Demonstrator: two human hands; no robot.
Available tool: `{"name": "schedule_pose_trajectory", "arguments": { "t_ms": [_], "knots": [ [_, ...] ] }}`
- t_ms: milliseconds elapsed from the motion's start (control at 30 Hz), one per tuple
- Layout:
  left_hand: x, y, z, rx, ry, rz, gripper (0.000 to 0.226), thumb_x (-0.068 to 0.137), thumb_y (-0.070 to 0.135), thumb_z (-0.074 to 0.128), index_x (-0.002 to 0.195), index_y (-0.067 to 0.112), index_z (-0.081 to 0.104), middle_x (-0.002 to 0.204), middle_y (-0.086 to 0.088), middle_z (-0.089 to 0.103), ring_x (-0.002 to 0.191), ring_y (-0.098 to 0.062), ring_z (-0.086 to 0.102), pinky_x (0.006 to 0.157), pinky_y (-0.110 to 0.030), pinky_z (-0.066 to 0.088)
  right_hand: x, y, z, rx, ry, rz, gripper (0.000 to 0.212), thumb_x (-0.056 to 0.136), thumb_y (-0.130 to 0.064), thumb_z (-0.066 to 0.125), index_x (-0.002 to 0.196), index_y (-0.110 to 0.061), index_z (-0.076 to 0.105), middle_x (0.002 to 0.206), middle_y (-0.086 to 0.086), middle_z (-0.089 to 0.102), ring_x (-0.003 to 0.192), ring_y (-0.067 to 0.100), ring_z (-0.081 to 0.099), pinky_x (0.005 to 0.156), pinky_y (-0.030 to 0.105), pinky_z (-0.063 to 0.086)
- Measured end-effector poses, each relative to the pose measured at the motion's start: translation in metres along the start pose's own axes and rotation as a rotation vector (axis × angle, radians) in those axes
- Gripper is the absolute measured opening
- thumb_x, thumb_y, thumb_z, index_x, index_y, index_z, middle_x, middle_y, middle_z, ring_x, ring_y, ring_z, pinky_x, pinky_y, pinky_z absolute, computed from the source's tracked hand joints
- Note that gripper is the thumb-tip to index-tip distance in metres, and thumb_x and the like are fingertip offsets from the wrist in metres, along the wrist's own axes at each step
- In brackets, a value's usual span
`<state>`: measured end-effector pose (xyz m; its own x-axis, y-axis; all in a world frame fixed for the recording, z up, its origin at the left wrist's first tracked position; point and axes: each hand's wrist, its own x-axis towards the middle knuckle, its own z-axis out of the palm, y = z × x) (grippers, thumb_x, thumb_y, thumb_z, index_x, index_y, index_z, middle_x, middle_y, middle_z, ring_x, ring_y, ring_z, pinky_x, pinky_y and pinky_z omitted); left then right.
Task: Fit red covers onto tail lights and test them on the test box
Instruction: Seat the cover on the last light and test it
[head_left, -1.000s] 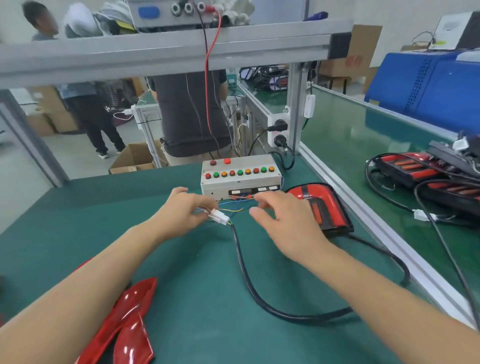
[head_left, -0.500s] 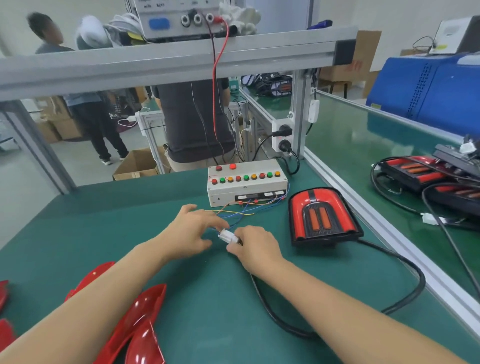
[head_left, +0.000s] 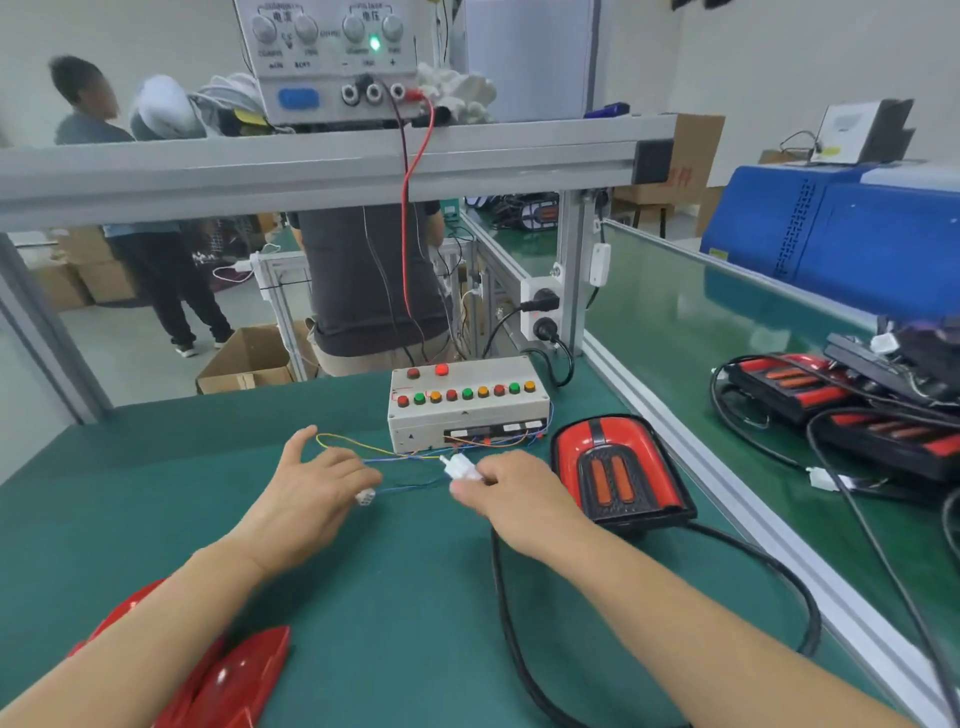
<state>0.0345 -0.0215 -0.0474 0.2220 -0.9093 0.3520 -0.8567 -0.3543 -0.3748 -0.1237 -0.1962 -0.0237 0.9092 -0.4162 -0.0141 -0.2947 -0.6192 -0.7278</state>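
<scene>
A grey test box (head_left: 467, 415) with a row of coloured buttons stands at the back of the green mat. To its right lies a tail light (head_left: 618, 473) with its red cover on, and its black cable (head_left: 506, 623) loops toward me. My right hand (head_left: 511, 501) pinches the white plug (head_left: 458, 466) at the end of that cable. My left hand (head_left: 306, 499) holds the white connector (head_left: 365, 498) on the test box's thin coloured wires. The two connectors sit a short gap apart. Loose red covers (head_left: 228, 680) lie at the near left, under my left forearm.
A power supply (head_left: 332, 57) with a lit green lamp sits on the aluminium shelf above, its red lead hanging down. An aluminium rail (head_left: 727, 499) bounds the mat on the right; beyond it lie more tail lights (head_left: 795, 387) and cables. People stand behind the bench.
The two white connectors, held together half a second ago, are now apart. My left hand moved left with the box's connector; my right hand moved right with the cable plug.
</scene>
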Motion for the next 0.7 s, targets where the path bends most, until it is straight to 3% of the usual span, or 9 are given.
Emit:
{"name": "schedule_pose_trajectory", "arguments": {
  "t_ms": [100, 167, 233, 300, 367, 467, 533, 633, 700],
  "knots": [
    [-0.006, 0.000, 0.005, -0.006, -0.101, -0.012, 0.058, 0.035, 0.003, 0.085, 0.088, 0.023, 0.075, 0.094, 0.010, 0.072, 0.096, -0.017, 0.069, 0.083, -0.064, 0.044, 0.001, 0.002, -0.034, 0.126, 0.155, -0.027, 0.036, 0.094, -0.035, 0.055, 0.064, -0.015, 0.052, 0.060, -0.001, 0.048, 0.056, 0.016, 0.041, 0.058, 0.031, 0.030],
    [-0.001, 0.007, 0.002, -0.070, -0.114, -0.045, 0.068, 0.029, 0.003, 0.083, 0.093, 0.024, 0.074, 0.102, 0.009, 0.071, 0.101, -0.015, 0.067, 0.085, -0.064, 0.043, 0.007, 0.009, -0.052, 0.084, 0.283, -0.017, 0.036, 0.094, -0.035, 0.053, 0.069, -0.009, 0.058, 0.066, 0.004, 0.056, 0.063, 0.020, 0.050, 0.060, 0.033, 0.036],
    [0.006, 0.015, -0.003, -0.129, -0.147, -0.061, 0.065, 0.036, 0.006, 0.083, 0.098, 0.024, 0.073, 0.107, 0.008, 0.069, 0.108, -0.016, 0.064, 0.090, -0.063, 0.040, 0.013, 0.023, -0.064, -0.041, 0.381, 0.025, 0.038, 0.095, -0.037, 0.050, 0.076, -0.005, 0.059, 0.073, 0.008, 0.059, 0.073, 0.027, 0.055, 0.063, 0.034, 0.040],
    [0.011, 0.023, -0.008, -0.212, -0.235, -0.052, 0.057, 0.054, 0.013, 0.081, 0.108, 0.028, 0.070, 0.119, 0.010, 0.064, 0.121, -0.015, 0.055, 0.099, -0.062, 0.032, 0.015, 0.040, -0.072, -0.175, 0.431, 0.074, 0.039, 0.095, -0.038, 0.049, 0.067, -0.010, 0.048, 0.066, 0.003, 0.052, 0.068, 0.026, 0.051, 0.056, 0.032, 0.034],
    [0.016, 0.030, -0.007, -0.264, -0.336, -0.032, 0.050, 0.076, 0.027, 0.066, 0.124, 0.038, 0.057, 0.137, 0.019, 0.046, 0.135, -0.003, 0.034, 0.112, -0.056, 0.015, 0.014, 0.054, -0.079, -0.260, 0.469, 0.118, 0.038, 0.093, -0.039, 0.049, 0.063, -0.016, 0.042, 0.064, -0.002, 0.049, 0.063, 0.021, 0.047, 0.051, 0.029, 0.031],
    [0.014, 0.036, 0.005, -0.297, -0.533, -0.017, 0.050, 0.088, 0.032, 0.043, 0.135, 0.047, 0.037, 0.146, 0.028, 0.023, 0.136, 0.010, 0.012, 0.115, -0.044, -0.001, 0.012, 0.069, -0.084, -0.363, 0.440, 0.167, 0.024, 0.090, -0.046, 0.052, 0.088, -0.024, 0.061, 0.091, -0.004, 0.062, 0.086, 0.021, 0.057, 0.069, 0.031, 0.038],
    [0.014, 0.038, 0.012, -0.379, -0.521, -0.053, 0.051, 0.088, 0.032, 0.040, 0.135, 0.048, 0.036, 0.146, 0.030, 0.021, 0.135, 0.013, 0.012, 0.115, -0.040, 0.002, 0.010, 0.077, -0.083, -0.391, 0.399, 0.210, 0.032, 0.088, -0.050, 0.054, 0.111, -0.029, 0.060, 0.114, -0.004, 0.059, 0.107, 0.021, 0.054, 0.081, 0.032, 0.037],
    [0.015, 0.033, 0.017, -0.408, -0.459, -0.038, 0.051, 0.086, 0.036, 0.039, 0.134, 0.053, 0.035, 0.144, 0.033, 0.021, 0.131, 0.017, 0.014, 0.114, -0.035, 0.008, 0.006, 0.083, -0.085, -0.401, 0.383, 0.233, 0.047, 0.086, -0.053, 0.055, 0.127, -0.030, 0.051, 0.132, -0.001, 0.048, 0.122, 0.022, 0.045, 0.096, 0.035, 0.037],
    [0.019, 0.031, 0.011, -0.369, -0.504, -0.015, 0.050, 0.081, 0.042, 0.049, 0.128, 0.057, 0.042, 0.139, 0.036, 0.029, 0.124, 0.021, 0.023, 0.111, -0.042, 0.020, 0.002, 0.085, -0.086, -0.404, 0.370, 0.255, 0.056, 0.087, -0.051, 0.055, 0.135, -0.027, 0.043, 0.140, 0.000, 0.041, 0.127, 0.022, 0.040, 0.102, 0.036, 0.035]
  ]
}}
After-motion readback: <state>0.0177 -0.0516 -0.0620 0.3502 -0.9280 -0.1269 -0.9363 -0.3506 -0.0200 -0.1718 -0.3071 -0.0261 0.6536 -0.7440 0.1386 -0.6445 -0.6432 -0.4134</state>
